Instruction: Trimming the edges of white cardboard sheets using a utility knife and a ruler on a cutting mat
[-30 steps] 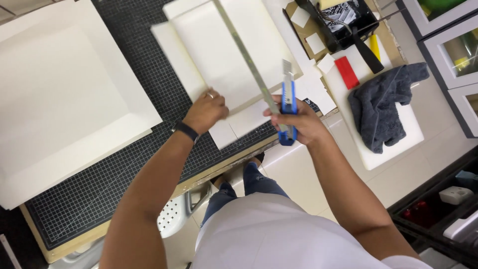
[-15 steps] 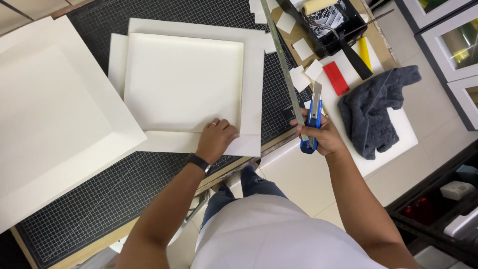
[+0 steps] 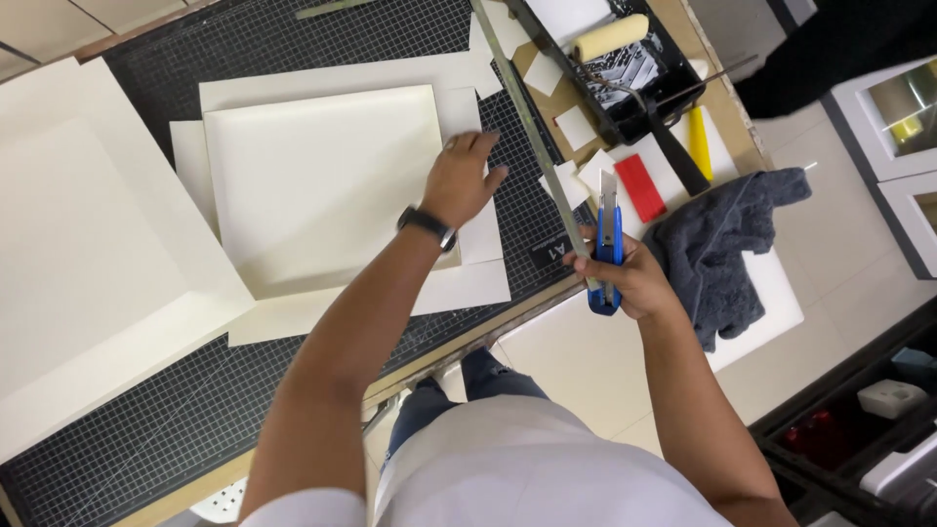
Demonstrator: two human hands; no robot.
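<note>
Nearest you, at the near edge of the surface, your right hand (image 3: 630, 278) was wrapped tight around a blue-handled utility knife (image 3: 607, 249) with its blade out, and it also gripped the near end of a long metal straightedge ruler (image 3: 532, 132) that ran away toward the far edge. Just beyond, a dark grey crumpled cloth (image 3: 727, 244) lay at the right edge on a white board. Your left hand (image 3: 464, 181) rested flat with fingers spread, holding nothing, on the right side of a cream square cardboard panel (image 3: 322, 185) stacked on wider cream sheets over the black gridded cutting mat (image 3: 146, 410). A large white board (image 3: 78, 254) covered the left edge. Farther off, toward the far right corner, sat a red rectangular block (image 3: 640, 187), a yellow stick (image 3: 699, 141) and a black tray (image 3: 625, 73) with a cream foam roller (image 3: 610, 36).
</note>
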